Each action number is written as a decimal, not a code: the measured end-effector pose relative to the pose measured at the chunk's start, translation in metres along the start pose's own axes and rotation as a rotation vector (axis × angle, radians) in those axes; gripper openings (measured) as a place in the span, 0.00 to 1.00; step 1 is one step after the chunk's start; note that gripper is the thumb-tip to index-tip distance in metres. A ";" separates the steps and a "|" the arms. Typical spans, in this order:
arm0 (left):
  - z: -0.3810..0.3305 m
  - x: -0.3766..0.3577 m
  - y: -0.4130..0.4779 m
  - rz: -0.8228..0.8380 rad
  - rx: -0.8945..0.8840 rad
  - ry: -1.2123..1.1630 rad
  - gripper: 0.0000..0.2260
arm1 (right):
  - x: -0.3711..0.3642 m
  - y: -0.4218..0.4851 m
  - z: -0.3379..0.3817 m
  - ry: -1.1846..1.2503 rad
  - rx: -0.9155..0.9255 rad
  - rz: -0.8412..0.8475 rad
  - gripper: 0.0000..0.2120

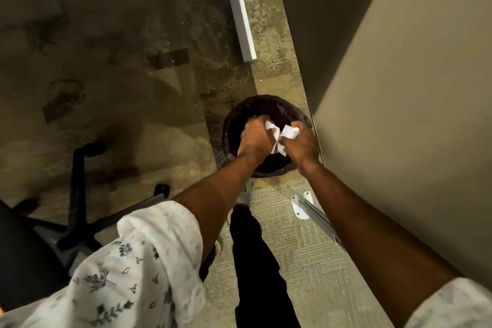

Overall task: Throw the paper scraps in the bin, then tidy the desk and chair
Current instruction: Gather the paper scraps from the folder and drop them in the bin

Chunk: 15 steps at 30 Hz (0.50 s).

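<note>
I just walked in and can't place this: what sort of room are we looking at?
Probably an office workstation. A black swivel chair base stands on worn carpet, a beige partition panel rises beside a small lined bin, and both hands hold paper scraps over it.

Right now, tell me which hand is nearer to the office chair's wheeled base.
Left. The left hand is over the bin on the side toward the chair base; the right hand, gripping paper scraps with it, is on the bin's far side.
</note>
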<state>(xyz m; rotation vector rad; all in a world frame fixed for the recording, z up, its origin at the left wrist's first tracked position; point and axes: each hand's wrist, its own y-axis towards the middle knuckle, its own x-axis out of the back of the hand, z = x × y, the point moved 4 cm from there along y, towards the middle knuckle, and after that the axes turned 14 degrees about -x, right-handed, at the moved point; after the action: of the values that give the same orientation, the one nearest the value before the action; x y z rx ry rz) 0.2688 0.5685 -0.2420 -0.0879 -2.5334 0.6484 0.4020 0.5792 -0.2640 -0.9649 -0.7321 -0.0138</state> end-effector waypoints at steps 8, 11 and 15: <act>0.016 0.007 0.002 0.064 -0.007 0.065 0.21 | -0.002 0.003 0.005 -0.086 0.013 -0.005 0.25; 0.012 0.022 -0.003 0.061 -0.029 0.196 0.26 | 0.001 -0.014 0.015 -0.199 0.077 -0.032 0.25; -0.001 0.049 -0.014 0.033 -0.056 0.294 0.30 | 0.012 -0.045 0.030 -0.282 0.177 -0.102 0.27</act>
<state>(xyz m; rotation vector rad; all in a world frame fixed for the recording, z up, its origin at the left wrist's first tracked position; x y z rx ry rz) 0.2282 0.5659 -0.2119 -0.2278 -2.2704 0.5348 0.3793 0.5791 -0.2134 -0.7675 -1.0248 0.0986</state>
